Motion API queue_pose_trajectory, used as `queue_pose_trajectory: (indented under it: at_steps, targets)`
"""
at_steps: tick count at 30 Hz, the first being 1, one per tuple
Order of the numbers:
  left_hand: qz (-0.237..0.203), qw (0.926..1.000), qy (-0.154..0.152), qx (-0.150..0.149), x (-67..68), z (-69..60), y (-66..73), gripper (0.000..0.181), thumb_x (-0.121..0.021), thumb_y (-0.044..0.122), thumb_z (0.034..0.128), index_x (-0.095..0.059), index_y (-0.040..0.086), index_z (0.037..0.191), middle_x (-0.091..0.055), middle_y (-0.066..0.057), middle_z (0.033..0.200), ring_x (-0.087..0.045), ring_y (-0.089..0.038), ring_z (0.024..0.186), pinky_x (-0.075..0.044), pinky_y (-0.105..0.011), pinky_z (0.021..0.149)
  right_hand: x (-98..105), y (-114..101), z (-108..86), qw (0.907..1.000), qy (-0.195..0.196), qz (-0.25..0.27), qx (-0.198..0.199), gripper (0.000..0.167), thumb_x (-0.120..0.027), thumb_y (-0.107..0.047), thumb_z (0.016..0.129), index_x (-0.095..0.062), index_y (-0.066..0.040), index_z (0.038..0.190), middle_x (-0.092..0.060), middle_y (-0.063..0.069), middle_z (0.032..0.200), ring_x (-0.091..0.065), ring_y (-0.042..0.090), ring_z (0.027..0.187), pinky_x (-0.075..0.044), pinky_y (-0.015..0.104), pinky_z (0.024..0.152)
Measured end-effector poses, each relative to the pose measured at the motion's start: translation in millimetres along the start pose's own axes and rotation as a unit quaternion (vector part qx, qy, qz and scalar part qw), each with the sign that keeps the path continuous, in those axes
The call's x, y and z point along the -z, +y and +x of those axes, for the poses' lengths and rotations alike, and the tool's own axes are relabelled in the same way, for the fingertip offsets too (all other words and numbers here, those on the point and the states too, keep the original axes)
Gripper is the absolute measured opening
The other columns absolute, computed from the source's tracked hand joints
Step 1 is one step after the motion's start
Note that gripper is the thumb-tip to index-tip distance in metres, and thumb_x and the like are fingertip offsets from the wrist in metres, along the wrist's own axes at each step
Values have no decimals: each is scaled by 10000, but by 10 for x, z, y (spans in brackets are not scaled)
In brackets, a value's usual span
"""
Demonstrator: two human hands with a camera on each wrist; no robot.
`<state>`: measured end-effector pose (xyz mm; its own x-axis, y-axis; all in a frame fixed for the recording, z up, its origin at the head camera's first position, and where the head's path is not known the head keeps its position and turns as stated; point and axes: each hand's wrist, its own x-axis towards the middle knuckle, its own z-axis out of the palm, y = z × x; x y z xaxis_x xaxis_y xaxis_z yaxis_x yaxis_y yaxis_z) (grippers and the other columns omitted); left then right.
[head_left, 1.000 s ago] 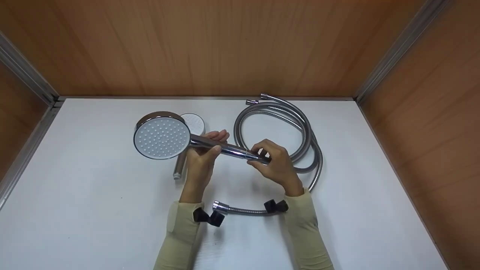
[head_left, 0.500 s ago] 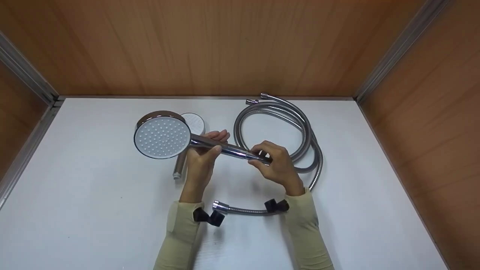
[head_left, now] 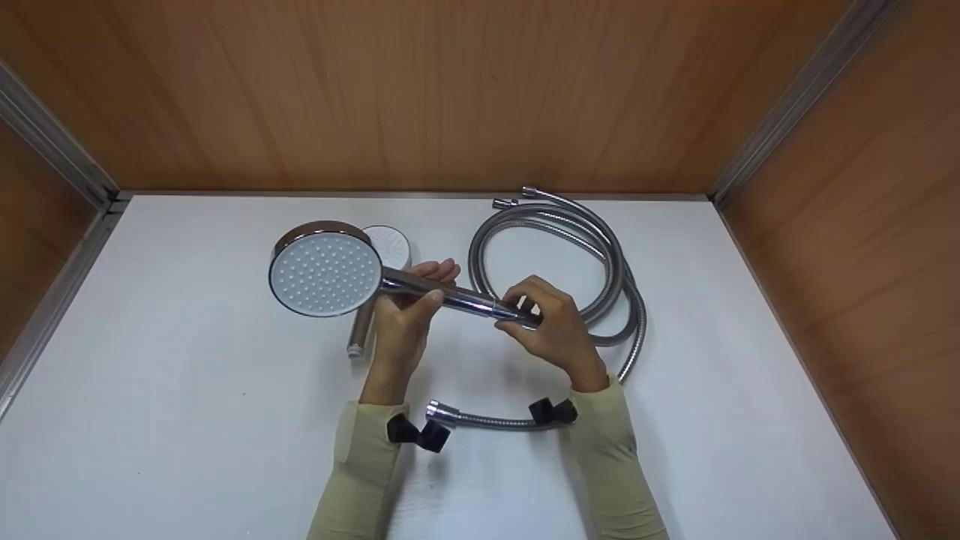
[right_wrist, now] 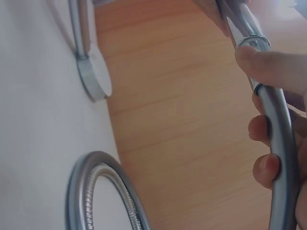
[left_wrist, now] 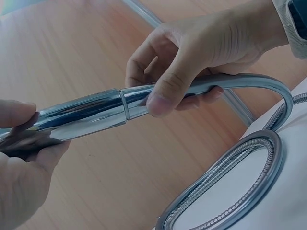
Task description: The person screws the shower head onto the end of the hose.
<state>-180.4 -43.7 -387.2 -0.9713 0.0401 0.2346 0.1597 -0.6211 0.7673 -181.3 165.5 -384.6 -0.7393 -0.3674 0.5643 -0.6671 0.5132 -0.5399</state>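
Note:
A large chrome shower head [head_left: 326, 274] with a white nozzle face is held above the table, tilted. My left hand [head_left: 401, 330] holds its handle, thumb on the near side and fingers beneath, tips extended past it. At the handle's lower end, my right hand [head_left: 555, 322] pinches the chrome connector [left_wrist: 136, 98] of a smooth grey shower hose [left_wrist: 249, 82]. Connector and handle meet with a thin seam in the left wrist view. In the right wrist view, the curled fingers [right_wrist: 265, 170] wrap the hose below the connector.
A smaller shower head [head_left: 388, 246] lies behind my left hand, partly hidden. Coiled hoses [head_left: 615, 262] lie at the back right. A ribbed hose's end fitting [head_left: 442, 414] rests between my forearms. Wooden panels [head_left: 420, 97] wall the white table [head_left: 187, 405].
Both hands keep their hold on the shower head and hose in nearly the same place. The right fingers shift very slightly at the connector.

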Motion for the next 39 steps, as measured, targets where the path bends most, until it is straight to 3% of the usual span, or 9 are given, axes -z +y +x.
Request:
queue_pose_trajectory:
  at_steps: [8, 18, 27, 39]
  targets:
    - [-212, 9997, 61, 48, -21, -3, -1, 363, -604, -82, 789, -524, -36, 1140, -689, -100, 1108, -652, -237, 1103, -465, -379, 1065, 5, 8, -14, 9999, 11, 123, 21, 251, -804, -49, 728, -644, -18, 919, -639, 81, 823, -598, 154, 675, -541, 247, 545]
    - [-366, 9993, -2, 21, -8, 4, -12, 341, -587, -105, 797, -541, -18, 1123, -693, -93, 1093, -656, -238, 1095, -467, -379, 1060, 20, 10, -15, 9998, 0, 151, 120, 195, -785, -87, 761, -671, -35, 910, -644, 54, 782, -559, 123, 638, -447, 181, 482]
    - [-390, 9992, 7, 61, -5, 4, -11, 355, -640, -73, 796, -531, -22, 1131, -687, -89, 1097, -655, -228, 1096, -460, -369, 1071, 11, -16, 0, 10000, -20, 12, 6, 332, -831, -41, 685, -616, -19, 938, -649, 79, 850, -620, 168, 701, -562, 234, 581]
    - [-423, 9990, 49, 110, -11, -10, -3, 345, -597, -103, 793, -528, -21, 1121, -683, -87, 1085, -660, -224, 1081, -454, -373, 1080, 13, -7, -21, 9999, -2, 167, 10, 250, -808, -43, 720, -637, -21, 901, -648, 78, 802, -601, 167, 649, -535, 270, 520]
